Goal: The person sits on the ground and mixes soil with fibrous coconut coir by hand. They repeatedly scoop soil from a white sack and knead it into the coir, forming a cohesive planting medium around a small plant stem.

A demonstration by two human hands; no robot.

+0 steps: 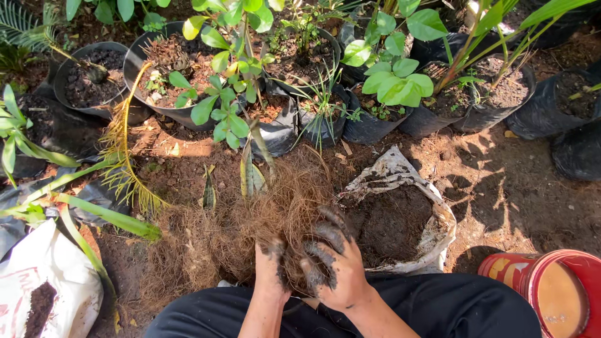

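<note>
Both my hands are soiled with dark earth and close around a wad of brown fibrous roots [285, 206] at the base of a small green-leaved plant [228, 106]. My left hand [269, 269] grips the lower left of the root wad. My right hand [335, 263] clasps it from the right, fingers curled over the fibres. The plant's stem rises from the roots toward the top of the view. An open white sack of dark soil [400, 219] lies just right of my hands.
Several black nursery bags and pots with plants [388, 81] line the far side. A red can [551, 288] stands at the lower right. Another white sack [44, 281] sits at the lower left beside long green leaves. The ground is brown dirt.
</note>
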